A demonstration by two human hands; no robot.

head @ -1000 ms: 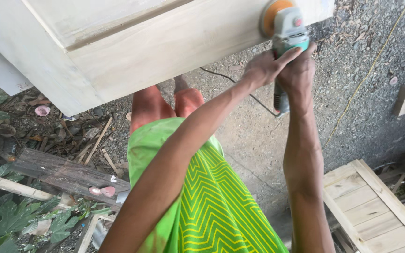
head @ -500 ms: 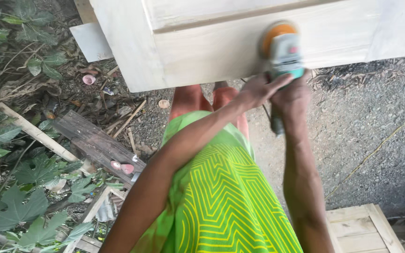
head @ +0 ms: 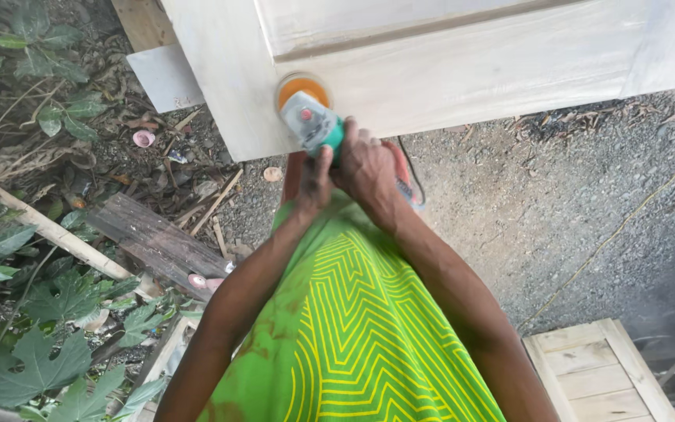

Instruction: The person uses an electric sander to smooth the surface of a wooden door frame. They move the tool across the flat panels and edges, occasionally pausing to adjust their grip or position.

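Both hands are gripping a green angle grinder (head: 314, 125): left hand (head: 316, 178) and right hand (head: 369, 168) wrapped closed around its body, orange disc pressing against the pale wooden door panel's (head: 462, 74) lower rail.

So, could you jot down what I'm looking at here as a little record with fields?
Setting: outdoors, gravel ground, leafy plants at the left
Workpiece: pale wooden panel door, lying flat
Tool: green and grey angle grinder with an orange disc, on the door's lower rail
Left hand: grips the grinder
Right hand: grips the grinder
Clothing: green and yellow zigzag garment
Nearby: dark plank, pale wooden crate
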